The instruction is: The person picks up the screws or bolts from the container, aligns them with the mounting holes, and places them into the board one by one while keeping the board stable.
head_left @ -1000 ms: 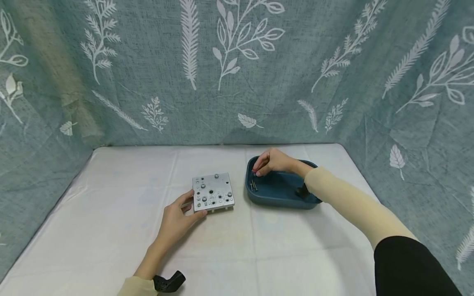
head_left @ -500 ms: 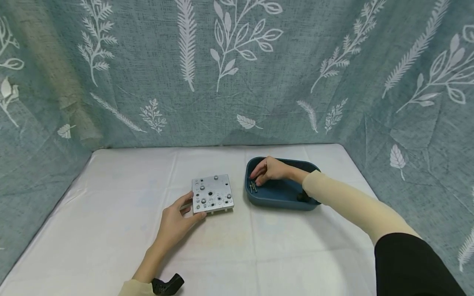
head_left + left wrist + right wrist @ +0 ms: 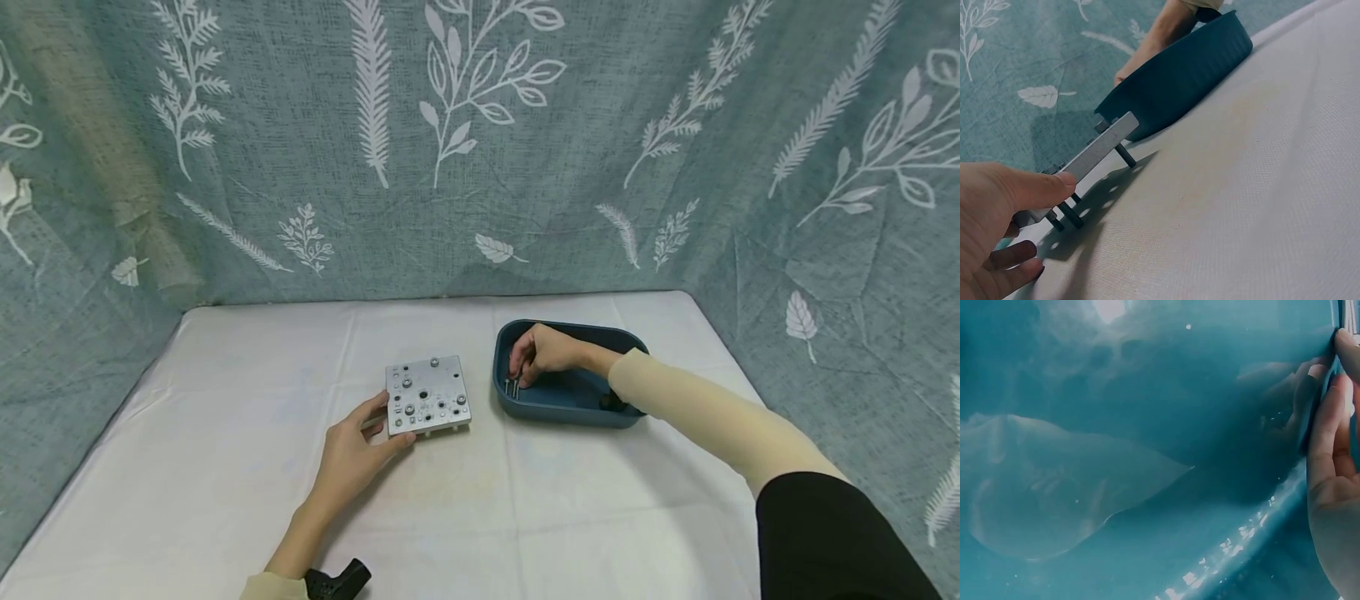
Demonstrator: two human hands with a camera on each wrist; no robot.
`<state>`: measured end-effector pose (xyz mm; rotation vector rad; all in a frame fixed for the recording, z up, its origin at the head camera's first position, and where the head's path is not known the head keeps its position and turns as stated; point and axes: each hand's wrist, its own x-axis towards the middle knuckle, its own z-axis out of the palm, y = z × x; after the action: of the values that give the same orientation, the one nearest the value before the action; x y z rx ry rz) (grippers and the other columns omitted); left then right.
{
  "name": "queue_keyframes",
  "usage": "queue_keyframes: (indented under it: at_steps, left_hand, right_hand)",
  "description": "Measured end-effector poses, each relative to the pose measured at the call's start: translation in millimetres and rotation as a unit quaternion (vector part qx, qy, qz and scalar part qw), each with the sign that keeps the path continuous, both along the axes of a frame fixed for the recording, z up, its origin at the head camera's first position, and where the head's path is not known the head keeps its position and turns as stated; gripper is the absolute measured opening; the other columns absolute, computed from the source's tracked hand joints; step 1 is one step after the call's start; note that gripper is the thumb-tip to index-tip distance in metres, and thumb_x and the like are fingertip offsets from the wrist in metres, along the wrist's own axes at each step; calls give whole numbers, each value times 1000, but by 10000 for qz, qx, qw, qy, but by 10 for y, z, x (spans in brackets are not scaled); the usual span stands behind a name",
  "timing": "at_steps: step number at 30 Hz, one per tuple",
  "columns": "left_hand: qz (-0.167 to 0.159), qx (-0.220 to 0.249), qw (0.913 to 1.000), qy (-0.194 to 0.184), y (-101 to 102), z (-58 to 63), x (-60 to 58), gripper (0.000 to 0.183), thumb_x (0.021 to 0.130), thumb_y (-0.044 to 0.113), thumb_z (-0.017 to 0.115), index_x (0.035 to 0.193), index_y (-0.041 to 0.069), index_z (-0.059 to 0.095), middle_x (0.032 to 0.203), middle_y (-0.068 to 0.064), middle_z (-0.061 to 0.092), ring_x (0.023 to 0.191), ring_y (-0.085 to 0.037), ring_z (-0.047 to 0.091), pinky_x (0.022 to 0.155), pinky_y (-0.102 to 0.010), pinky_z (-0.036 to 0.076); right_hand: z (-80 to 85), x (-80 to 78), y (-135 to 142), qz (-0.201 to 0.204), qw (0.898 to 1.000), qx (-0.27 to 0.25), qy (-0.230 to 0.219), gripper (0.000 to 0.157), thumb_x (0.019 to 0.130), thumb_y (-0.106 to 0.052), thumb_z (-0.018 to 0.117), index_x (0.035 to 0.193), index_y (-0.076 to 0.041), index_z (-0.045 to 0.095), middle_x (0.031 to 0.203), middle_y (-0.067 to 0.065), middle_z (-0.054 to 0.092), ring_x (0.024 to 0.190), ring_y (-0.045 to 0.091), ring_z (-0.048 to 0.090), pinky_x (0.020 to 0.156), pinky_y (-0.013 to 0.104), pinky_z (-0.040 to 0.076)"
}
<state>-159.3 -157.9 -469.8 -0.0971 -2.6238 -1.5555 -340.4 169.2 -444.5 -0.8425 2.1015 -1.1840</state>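
A square silver metal plate [image 3: 431, 396] with round holes and several bolts stands on the white cloth. Bolt shanks [image 3: 1125, 156] stick out beneath it in the left wrist view. My left hand [image 3: 356, 450] grips its near left corner, thumb along the front edge, fingers at the left side. My right hand [image 3: 551, 348] is down inside a dark blue tray [image 3: 558, 412], fingers bent and thumb and forefinger a little apart. Its fingertips are beside several thin screws [image 3: 512, 388] at the tray's left end. Any hold on a screw is hard to make out.
White cloth [image 3: 225, 433] covers the table. A green leaf-patterned curtain [image 3: 360, 225] hangs behind it and at both sides. The tray's raised wall surrounds the right hand. Black wrist straps [image 3: 337, 579] sit on both arms, the right one partly inside the tray.
My right hand has lowered towards the near left of the tray, down to the screws. The left hand and plate keep their place while the head view shifts slightly.
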Motion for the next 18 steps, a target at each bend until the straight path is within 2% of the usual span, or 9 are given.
queue_keyframes:
  at_steps: [3, 8, 18]
  left_hand:
    - [-8, 3, 10000, 0, 1, 7, 0, 82, 77, 17, 86, 144, -4, 44, 136, -26, 52, 117, -37, 58, 95, -30, 52]
    - [4, -38, 10000, 32, 0, 11, -2, 81, 78, 18, 86, 144, -5, 44, 136, -26, 51, 117, -38, 57, 95, -30, 52]
    - [11, -60, 10000, 32, 6, -1, 2, 82, 77, 18, 86, 144, -4, 44, 136, -27, 51, 117, -39, 58, 95, -30, 52]
  right_hand:
    - [1, 6, 4, 27, 10000, -1, -67, 18, 72, 15, 79, 86, 6, 72, 83, 13, 71, 75, 23, 70, 70, 36, 62]
    - [7, 4, 11, 88, 9999, 56, -92, 20, 72, 13, 80, 89, 4, 74, 86, 12, 72, 74, 21, 69, 65, 31, 60]
    - [-3, 37, 8, 98, 9999, 34, -4, 17, 72, 11, 82, 86, 5, 74, 84, 13, 72, 76, 25, 70, 68, 35, 62]
